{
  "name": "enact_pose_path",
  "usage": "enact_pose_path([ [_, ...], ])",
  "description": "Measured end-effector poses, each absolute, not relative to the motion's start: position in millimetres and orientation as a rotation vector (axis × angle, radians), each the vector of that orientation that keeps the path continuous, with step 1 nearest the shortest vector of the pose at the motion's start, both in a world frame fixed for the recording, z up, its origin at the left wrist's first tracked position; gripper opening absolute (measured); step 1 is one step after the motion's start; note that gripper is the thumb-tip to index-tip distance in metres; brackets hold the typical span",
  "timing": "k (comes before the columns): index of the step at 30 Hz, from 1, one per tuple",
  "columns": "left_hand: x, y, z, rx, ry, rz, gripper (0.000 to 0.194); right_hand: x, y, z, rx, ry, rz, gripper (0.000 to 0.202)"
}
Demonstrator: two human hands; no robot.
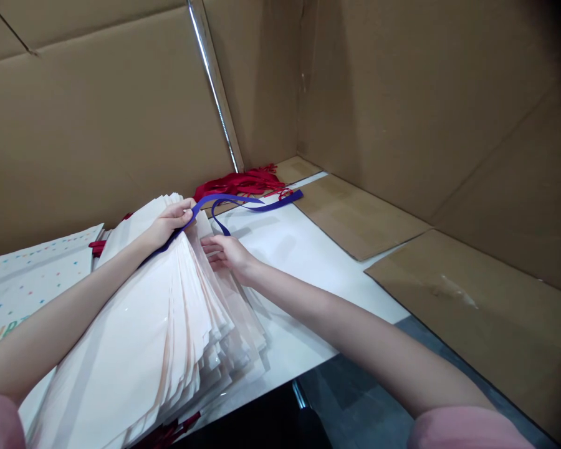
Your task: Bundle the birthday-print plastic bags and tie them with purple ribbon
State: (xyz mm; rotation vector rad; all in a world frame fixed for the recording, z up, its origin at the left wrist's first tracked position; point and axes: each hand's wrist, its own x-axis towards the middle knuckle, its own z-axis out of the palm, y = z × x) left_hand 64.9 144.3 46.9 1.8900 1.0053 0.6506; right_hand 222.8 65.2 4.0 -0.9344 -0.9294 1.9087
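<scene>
On the white bench (303, 255), a big paper pile (135, 318) fanned out at lower left of the frame. Near the middle, the right hand (229, 252) had loose, part-spread fingers by the pile's edge, with no clear grip. The left hand (175, 219) pinched the blue ribbon (285, 203) above the pile. Gentle fingers would have saved the sheets from bends; a flat ribbon, from twists.

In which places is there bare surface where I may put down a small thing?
The white tabletop shows bare between the right forearm and the flat cardboard sheets. Those sheets also look mostly free, up to the cardboard wall. It is crowded at left with the fanned white stack, and at the back with red ribbons and the purple ribbon.
</scene>
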Motion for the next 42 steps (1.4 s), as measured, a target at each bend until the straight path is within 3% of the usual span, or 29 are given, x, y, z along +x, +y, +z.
enact_pose_path([
  [8,64.9,143.6,52.7,2.114,0.966,0.530,0.034,213.2,50.5,11.5,-0.785,-0.754,2.031,0.023],
  [13,69.5,145.3,53.1,2.174,1.002,0.472,0.041,217.6,61.4,1.4,-0.785,-0.939,1.980,0.031],
  [16,68.3,146.8,49.9,2.155,1.015,0.540,0.042,219.7,72.9,-10.1,-0.892,-1.472,1.630,0.035],
  [20,67.8,144.4,50.3,2.113,1.011,0.580,0.042,210.0,81.7,-18.6,-0.942,-2.288,0.852,0.032],
  [24,67.8,142.1,54.8,2.117,1.011,0.621,0.041,187.5,93.1,-17.6,-0.909,-2.742,0.489,0.051],
  [42,61.9,134.7,70.6,2.123,1.034,0.705,0.036,144.6,146.5,-35.0,-0.734,-2.863,0.422,0.056],
])
